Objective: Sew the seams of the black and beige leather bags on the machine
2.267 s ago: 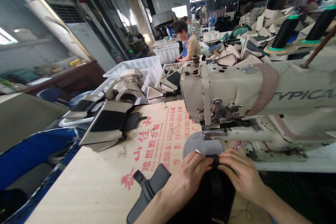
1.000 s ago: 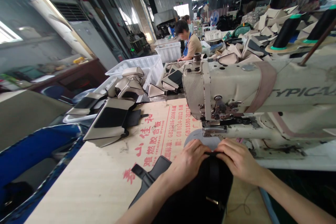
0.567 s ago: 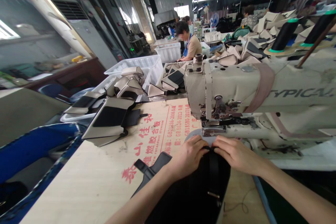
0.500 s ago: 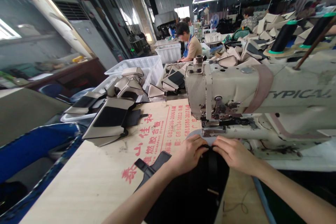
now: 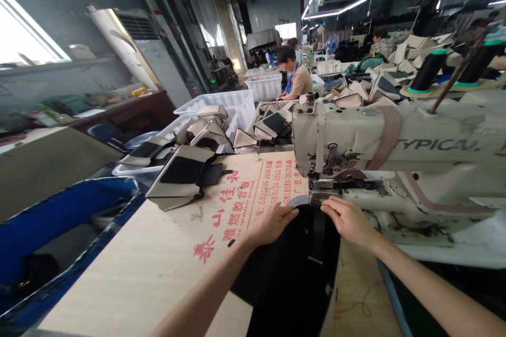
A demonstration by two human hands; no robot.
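Note:
A black bag (image 5: 292,279) hangs below my two hands, its top edge up against the front of the sewing machine (image 5: 356,137). My left hand (image 5: 274,224) is closed on the left end of that edge, thumb and fingers pinched together. At the other end my right hand (image 5: 350,221) pinches the edge just below the machine's presser area. A black strap (image 5: 317,231) with a metal buckle runs down the bag between them. Whether the edge lies under the needle cannot be made out.
A beige and black bag (image 5: 184,174) rests on the plywood table (image 5: 130,263). Behind it stand white crates (image 5: 213,100) with several similar bags. A blue-lined bin (image 5: 71,237) is at the left. Thread cones (image 5: 427,71) stand behind the machine; a co-worker (image 5: 296,76) sits farther back.
My hands have moved apart along the bag's edge, and the edge has risen to the machine. The black flap at the left has dropped behind my left forearm. The whole view has shifted slightly.

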